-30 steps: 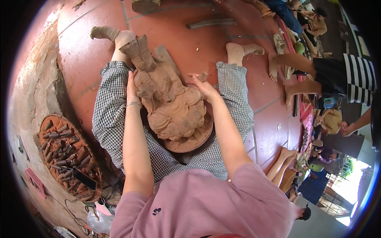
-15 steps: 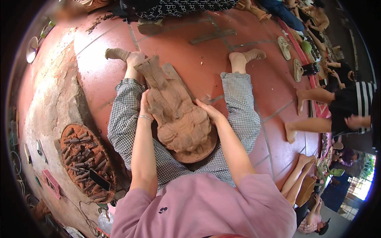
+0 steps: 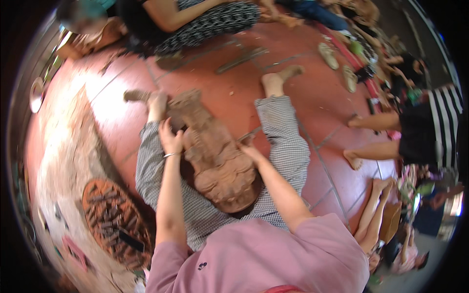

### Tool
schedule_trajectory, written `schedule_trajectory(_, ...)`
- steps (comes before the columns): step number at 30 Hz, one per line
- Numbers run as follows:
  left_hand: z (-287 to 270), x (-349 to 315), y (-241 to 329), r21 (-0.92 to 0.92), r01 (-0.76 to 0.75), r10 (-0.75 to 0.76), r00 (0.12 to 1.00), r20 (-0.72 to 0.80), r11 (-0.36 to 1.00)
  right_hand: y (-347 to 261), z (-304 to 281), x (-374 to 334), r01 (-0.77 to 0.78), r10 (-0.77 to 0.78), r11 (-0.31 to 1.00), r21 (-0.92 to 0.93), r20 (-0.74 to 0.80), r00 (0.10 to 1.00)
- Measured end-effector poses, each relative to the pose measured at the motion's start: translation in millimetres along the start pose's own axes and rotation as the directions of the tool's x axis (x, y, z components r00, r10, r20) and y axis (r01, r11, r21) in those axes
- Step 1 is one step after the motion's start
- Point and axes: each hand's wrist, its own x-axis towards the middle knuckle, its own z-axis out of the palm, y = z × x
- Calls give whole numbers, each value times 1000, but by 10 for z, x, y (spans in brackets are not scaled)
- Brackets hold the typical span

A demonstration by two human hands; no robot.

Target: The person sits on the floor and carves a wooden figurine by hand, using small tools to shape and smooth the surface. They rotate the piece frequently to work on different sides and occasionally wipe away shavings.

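A reddish-brown carved figure [image 3: 217, 151] lies lengthwise between my legs, its rounded base end close to my lap and its narrow end toward my left foot. My left hand [image 3: 171, 140], a bangle at its wrist, is at the figure's left side with the fingers spread and the thumb near its surface. Against the right side rests my right hand [image 3: 250, 151], thumb on the edge and the other fingers partly hidden and blurred. Beneath the figure, its support is mostly covered.
On my left a pale slab [image 3: 66, 161] carries an oval tray [image 3: 90, 195] of dark chisel-like tools, with a phone [image 3: 131, 240] on top. A wooden strip [image 3: 242, 59] lies on the red tiles. People sit ahead; a person's bare feet [image 3: 354, 158] stand to the right, near sandals [image 3: 328, 55].
My left hand has loosened from the figure and its fingers have spread. The figure looks lower and flatter. The whole view has shifted, showing more of the person ahead.
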Motion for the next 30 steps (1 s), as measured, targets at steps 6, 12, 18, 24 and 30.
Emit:
schedule_trajectory(6, 190, 574, -846, 184, -13, -14, 990, 143, 983, -134, 124, 233, 61, 10, 938, -340, 205, 979)
schedule_trajectory(12, 132, 591, -774, 379, -250, 115, 932, 344, 891, -615, 116, -160, -74, 99, 974, -212, 111, 989)
schedule_trajectory(18, 220, 607, -887, -231, 294, -239, 941, 238, 927, -624, 205, -144, 1, 20, 982, -191, 110, 994)
schedule_trajectory(24, 268, 481, -691, 92, -45, 20, 968, 250, 995, -205, 159, 137, -91, 111, 984, -155, 131, 985)
schedule_trajectory(30, 219, 578, -491, 174, -253, 175, 912, 370, 952, -376, 100, 12, -157, 183, 952, -264, 77, 980)
